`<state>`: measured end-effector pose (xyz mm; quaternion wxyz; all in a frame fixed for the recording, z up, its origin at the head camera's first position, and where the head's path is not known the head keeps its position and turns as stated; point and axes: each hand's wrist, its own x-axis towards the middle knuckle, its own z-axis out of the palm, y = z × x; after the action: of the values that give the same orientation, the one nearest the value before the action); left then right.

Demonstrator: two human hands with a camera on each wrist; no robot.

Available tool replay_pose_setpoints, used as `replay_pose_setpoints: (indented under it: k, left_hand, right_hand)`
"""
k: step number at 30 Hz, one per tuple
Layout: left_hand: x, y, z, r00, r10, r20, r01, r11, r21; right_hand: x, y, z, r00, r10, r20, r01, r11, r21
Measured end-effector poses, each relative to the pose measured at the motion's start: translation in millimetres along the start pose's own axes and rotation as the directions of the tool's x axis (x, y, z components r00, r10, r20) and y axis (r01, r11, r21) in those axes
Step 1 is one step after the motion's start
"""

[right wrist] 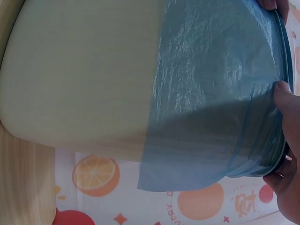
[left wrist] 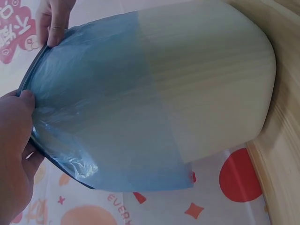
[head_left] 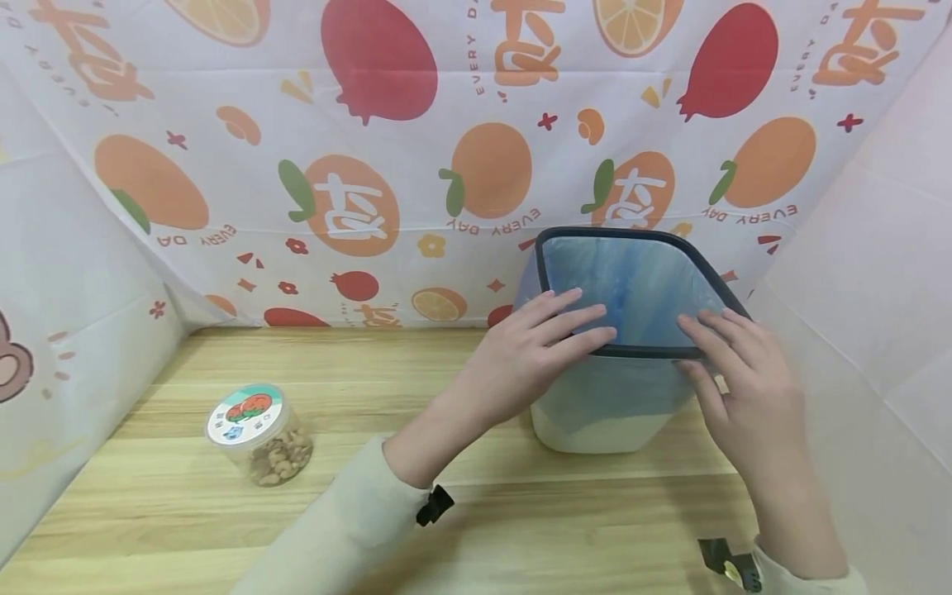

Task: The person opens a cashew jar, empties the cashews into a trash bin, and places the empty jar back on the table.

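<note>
A cream-white trash bin (head_left: 583, 431) stands upright on the table, right of centre. A thin blue trash bag (head_left: 632, 285) lines it and folds down over the outside, covering the upper part of the wall in both wrist views. Around the mouth runs a black rim ring (head_left: 647, 352). My left hand (head_left: 521, 351) holds the near left of the rim, its fingers reaching over the top and the thumb (left wrist: 28, 99) against the outside. On the right side, my right hand (head_left: 754, 388) grips the rim, the thumb (right wrist: 282, 89) pressing the bag from outside.
A clear jar (head_left: 260, 438) of nuts with a printed lid stands at the left of the wooden table (head_left: 357, 364). A fruit-print cloth (head_left: 416, 182) hangs right behind the bin, and a pale side wall (head_left: 863, 347) rises close to my right hand.
</note>
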<state>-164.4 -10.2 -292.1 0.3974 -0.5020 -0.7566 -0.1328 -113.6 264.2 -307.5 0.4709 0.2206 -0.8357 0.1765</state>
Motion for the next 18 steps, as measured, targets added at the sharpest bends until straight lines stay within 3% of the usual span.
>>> replay_pose_setpoints:
  k: [8,18]
  left_hand:
    - [-11.0,-6.0,-11.9,1.000,-0.022,0.018,0.023,1.000,-0.004]
    - [-21.2,-13.7,-22.9,0.999,-0.034,-0.009,0.034,0.999,0.004]
  right_hand:
    - [6.0,-10.4,9.3,1.000,-0.017,0.002,0.017,1.000,0.019]
    - [14.4,-21.7,17.4,0.999,-0.028,0.031,0.028,1.000,0.014]
